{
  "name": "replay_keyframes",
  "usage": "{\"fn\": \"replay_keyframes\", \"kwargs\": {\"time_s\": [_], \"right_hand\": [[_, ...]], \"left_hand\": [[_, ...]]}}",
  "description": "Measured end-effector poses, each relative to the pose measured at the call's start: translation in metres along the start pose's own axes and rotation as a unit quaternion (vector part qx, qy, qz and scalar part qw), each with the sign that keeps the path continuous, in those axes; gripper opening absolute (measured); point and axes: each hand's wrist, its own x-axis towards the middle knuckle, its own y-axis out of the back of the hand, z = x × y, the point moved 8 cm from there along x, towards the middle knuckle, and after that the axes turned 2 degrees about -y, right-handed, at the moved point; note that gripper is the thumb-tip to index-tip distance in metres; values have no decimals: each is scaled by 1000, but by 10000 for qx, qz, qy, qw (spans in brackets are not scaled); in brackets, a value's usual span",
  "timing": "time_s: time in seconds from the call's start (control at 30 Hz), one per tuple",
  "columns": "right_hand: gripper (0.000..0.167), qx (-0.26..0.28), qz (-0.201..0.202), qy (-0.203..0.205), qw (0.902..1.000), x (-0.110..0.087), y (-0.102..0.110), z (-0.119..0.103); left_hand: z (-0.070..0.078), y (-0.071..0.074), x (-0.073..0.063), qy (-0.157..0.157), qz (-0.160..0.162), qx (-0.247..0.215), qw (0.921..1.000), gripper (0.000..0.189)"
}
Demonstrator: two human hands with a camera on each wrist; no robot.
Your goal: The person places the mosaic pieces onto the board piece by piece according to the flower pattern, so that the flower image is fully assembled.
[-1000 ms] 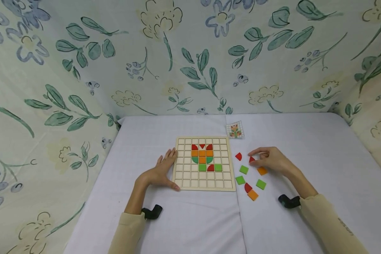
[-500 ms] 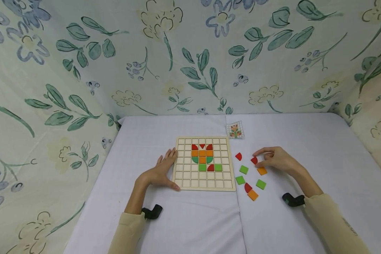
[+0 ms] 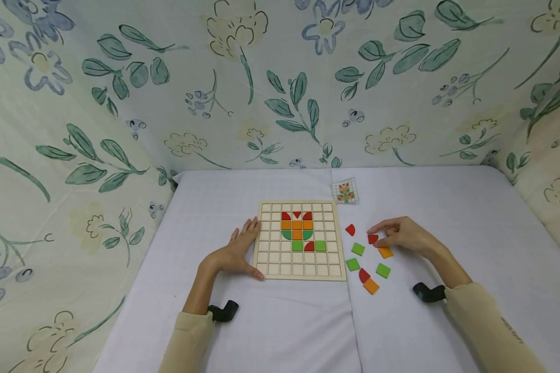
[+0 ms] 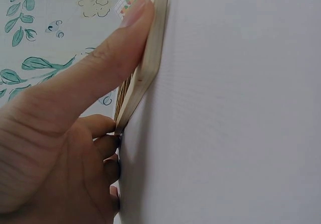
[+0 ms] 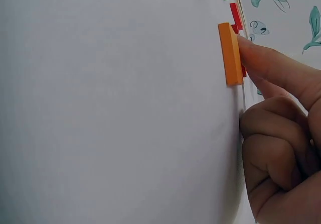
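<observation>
A wooden grid board (image 3: 271,259) lies on the white cloth, with red, orange and green tiles set in its cells. At its left side, my left hand (image 3: 235,254) rests with spread fingers on the edge and the thumb at the near corner. The thumb (image 4: 100,68) lies along the board's wooden rim (image 4: 150,58) in the left wrist view. Right of the board, my right hand (image 3: 403,235) holds a red quarter-circle tile (image 3: 372,239) between thumb and index finger, low over the cloth. An orange square tile (image 3: 385,252) lies just below the thumb; it looks large in the right wrist view.
Loose around the right hand lie a red quarter-circle tile (image 3: 350,229), green square tiles (image 3: 358,249), another red tile (image 3: 364,275) and another orange square (image 3: 371,286). A small pattern card (image 3: 345,191) lies beyond the board's far right corner.
The red tile has turned between my right fingers, and that hand has shifted slightly to the right. My left hand and the board have stayed in place.
</observation>
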Motion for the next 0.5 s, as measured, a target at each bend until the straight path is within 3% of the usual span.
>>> {"fn": "replay_keyframes", "kwargs": {"time_s": [0.5], "right_hand": [[44,76,-207,128,9997,2,-2,-4]], "left_hand": [[-1,-1,1,-3,-36,21,10000,145]]}}
